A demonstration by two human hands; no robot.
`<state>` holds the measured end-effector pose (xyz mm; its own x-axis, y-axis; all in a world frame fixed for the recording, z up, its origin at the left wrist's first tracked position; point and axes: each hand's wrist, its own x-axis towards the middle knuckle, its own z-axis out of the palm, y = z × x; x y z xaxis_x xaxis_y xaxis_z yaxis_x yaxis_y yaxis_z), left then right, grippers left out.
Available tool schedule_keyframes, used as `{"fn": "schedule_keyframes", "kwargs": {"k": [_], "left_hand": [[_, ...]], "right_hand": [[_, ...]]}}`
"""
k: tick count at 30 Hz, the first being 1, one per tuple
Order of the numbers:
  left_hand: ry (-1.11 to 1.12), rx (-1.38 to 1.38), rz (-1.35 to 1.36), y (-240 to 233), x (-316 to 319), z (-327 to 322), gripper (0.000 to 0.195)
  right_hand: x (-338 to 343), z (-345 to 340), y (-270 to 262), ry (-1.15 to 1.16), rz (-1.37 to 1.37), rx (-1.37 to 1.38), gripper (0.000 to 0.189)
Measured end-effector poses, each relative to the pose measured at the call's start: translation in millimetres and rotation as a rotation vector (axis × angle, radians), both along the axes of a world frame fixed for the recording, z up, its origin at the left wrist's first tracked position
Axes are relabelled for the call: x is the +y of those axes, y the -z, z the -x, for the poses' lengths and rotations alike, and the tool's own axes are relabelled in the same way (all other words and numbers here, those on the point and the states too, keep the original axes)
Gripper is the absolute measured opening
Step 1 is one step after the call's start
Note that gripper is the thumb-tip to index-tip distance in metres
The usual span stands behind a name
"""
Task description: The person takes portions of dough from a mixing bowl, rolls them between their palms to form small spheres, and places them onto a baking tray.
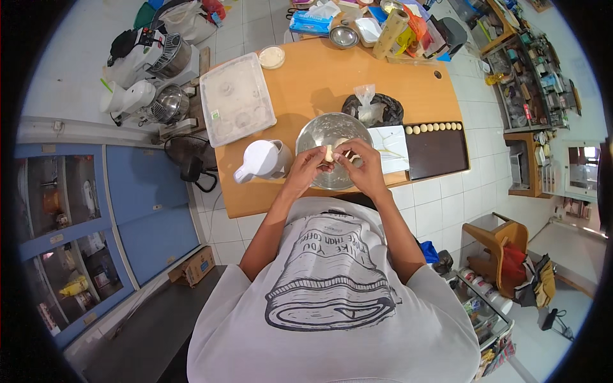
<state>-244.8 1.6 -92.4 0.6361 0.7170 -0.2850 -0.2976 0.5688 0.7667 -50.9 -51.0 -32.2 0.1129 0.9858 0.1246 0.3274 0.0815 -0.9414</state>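
Note:
Above a metal mixing bowl (313, 128), my left hand (306, 165) pinches a small pale piece of dough (329, 153) between thumb and fingers. My right hand (360, 160) meets it there, its fingertips on the other side of the same piece. More pale dough (341, 142) shows in the bowl, partly hidden behind my right hand. Right of the bowl lies a white board or box (393, 148). Beyond it is a dark baking tray (438, 155) with one row of several small dough balls (429, 128) along its far edge.
A white pitcher (263, 158) stands close left of the bowl. Behind the bowl sits a black plastic bag (390, 107) with a clear bag in it. A lidded plastic container (237, 98) and a round tub (272, 57) occupy the table's left. A metal bowl (344, 37) and packages crowd the far edge.

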Motion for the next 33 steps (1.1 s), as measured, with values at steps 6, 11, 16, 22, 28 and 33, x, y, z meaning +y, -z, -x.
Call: {"fn": "schedule_keyframes", "kwargs": {"k": [6,11,16,22,28,33], "left_hand": [[0.073,0.106,-0.024,-6,7,3,0.041],[0.052,0.075,0.082,-5,7,3,0.048],[0.077,0.106,0.120,-10,5,0,0.048],[0.045,-0.057,0.091,-16,2,1,0.043],[0.053,0.015,-0.051,-19,1,5,0.043],[0.081,0.069,-0.143,-21,2,5,0.043]], "right_hand": [[2,2,-3,-0.036,-0.047,-0.048,0.010],[0,2,-8,-0.026,0.006,0.115,0.016],[0,-2,4,-0.061,-0.158,-0.085,0.021],[-3,8,0,0.075,-0.150,-0.076,0.018],[-8,7,-10,0.032,-0.133,-0.082,0.027],[-8,5,-12,0.020,-0.172,-0.118,0.028]]}}
